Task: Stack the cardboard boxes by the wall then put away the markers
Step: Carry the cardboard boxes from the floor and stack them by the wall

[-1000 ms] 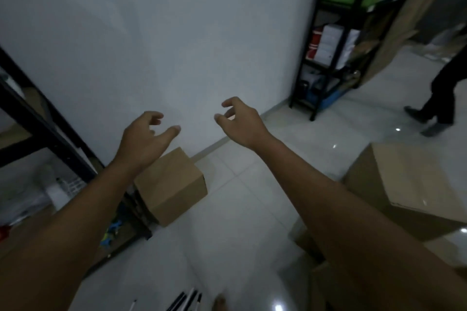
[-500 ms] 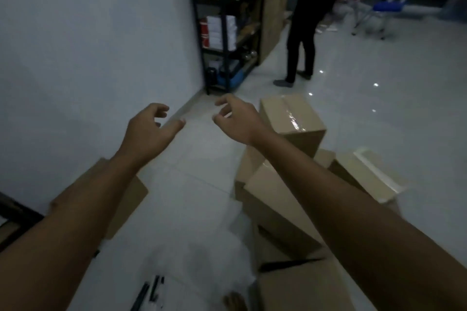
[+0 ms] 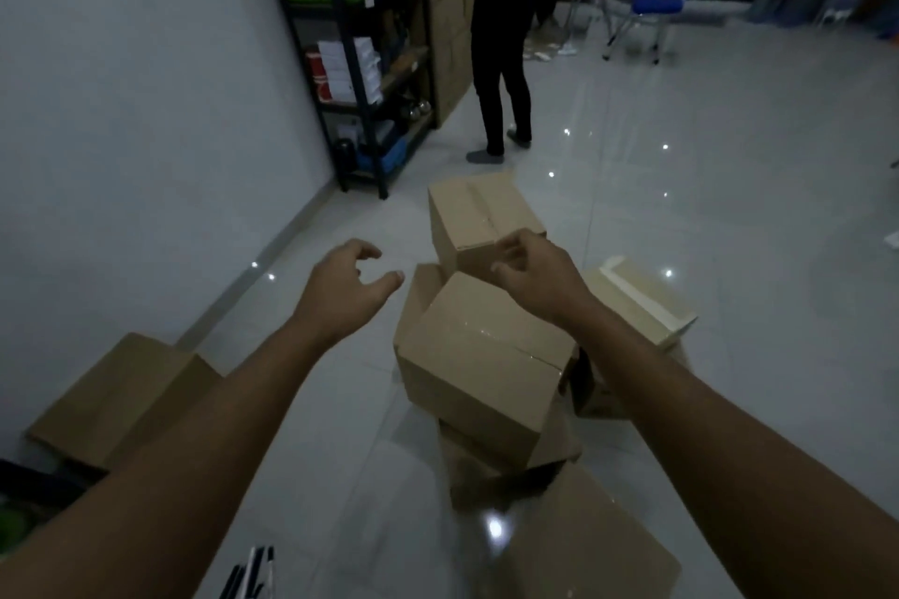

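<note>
At least 5 cardboard boxes lie in a loose heap on the tiled floor [image 3: 705,209]: a far box [image 3: 479,221] with a taped seam, a near box [image 3: 479,370] tilted on top of others, a pale-flapped box [image 3: 642,302] to the right, a bottom box [image 3: 598,545] at the lower edge, and part of another wedged under the near one. 1 more, the wall box [image 3: 121,396], sits apart to the left against the white wall [image 3: 146,136]. A few dark markers [image 3: 250,574] lie on the floor at the bottom edge; their count is hard to tell.

2 hands are out in front, both holding nothing. The left hand [image 3: 345,292] hangs over bare floor with fingers loosely curled and thumb spread. The right hand [image 3: 537,275] has relaxed, bent fingers above the gap between the far box and the near box; I cannot tell whether it touches either.

Compared with half a second ago, the view has swung further right, so the heap now sits centred under the hands and the right hand overlaps the far box.

Beyond, 1 black shelf rack [image 3: 360,63] stands by the wall, 1 person in dark trousers [image 3: 501,78] stands beside it, and 1 blue-seated chair [image 3: 649,15] stands further back.
</note>
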